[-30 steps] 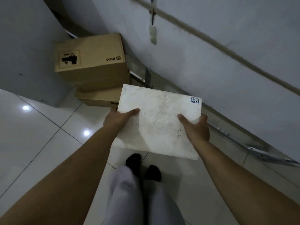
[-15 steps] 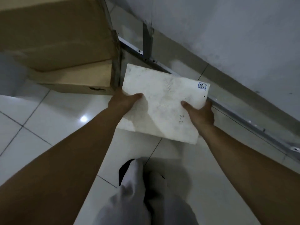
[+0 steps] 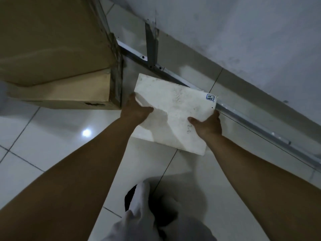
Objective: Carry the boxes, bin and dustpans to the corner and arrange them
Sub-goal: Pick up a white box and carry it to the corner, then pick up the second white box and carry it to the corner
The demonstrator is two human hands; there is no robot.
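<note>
Person holds a flat white box (image 3: 173, 115) in both hands, low over the tiled floor (image 3: 52, 136), just right of the stacked cardboard boxes (image 3: 57, 66) in the corner and near the metal rail (image 3: 251, 122) along the wall (image 3: 243, 40). Left hand (image 3: 137, 110) is clamped on the box's left edge, thumb on top, fingers hidden underneath. Right hand (image 3: 208, 126) is clamped on the right edge the same way. Cannot tell if the far edge touches the floor yet.

Box looks stiff and thin, probably light, since it holds flat with no sag between the hands. Surface is scuffed and matte, likely not slippery. Small label (image 3: 210, 97) at the far right corner. Best hold is opposite long edges near the middle, as here; a one-sided hold would likely tip it. No bin or dustpans in view.
</note>
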